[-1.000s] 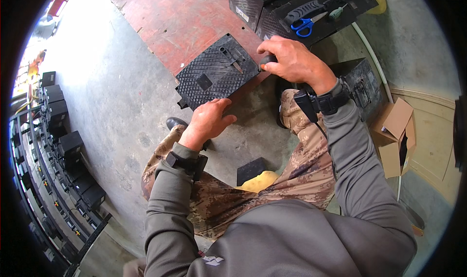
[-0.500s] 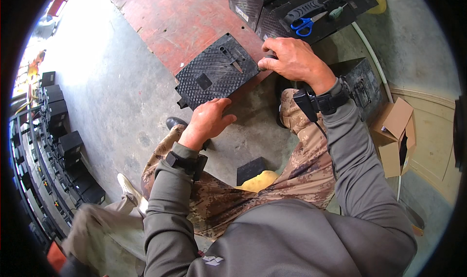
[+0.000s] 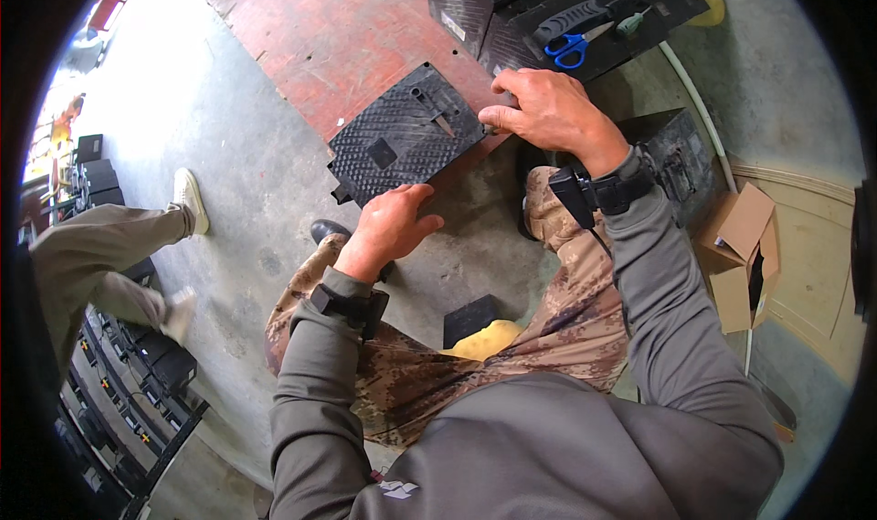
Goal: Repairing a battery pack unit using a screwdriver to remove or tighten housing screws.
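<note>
A textured black plastic plate [image 3: 388, 127] with a smooth square patch and a narrow raised piece lies angled on the red board [image 3: 301, 36]. At its lower edge my left hand [image 3: 384, 232] rests its bent fingertips, thumb apart. My right hand [image 3: 557, 113] is closed around a dark handle [image 3: 504, 100] by the plate's right edge, mostly hidden by the fingers.
Behind, black cases [image 3: 461, 17] bear blue scissors [image 3: 568, 52] and other tools. A scuffed black case [image 3: 676, 141] and open cardboard box [image 3: 740, 264] sit right. Another person's legs [image 3: 119, 232] pass at left beside racks of black units [image 3: 160, 365]. Yellow padding [image 3: 484, 342] lies below me.
A passing person has come in from the lower left and moved up along my left side. My right hand has shifted slightly, covering more of the handle; my left hand stays put.
</note>
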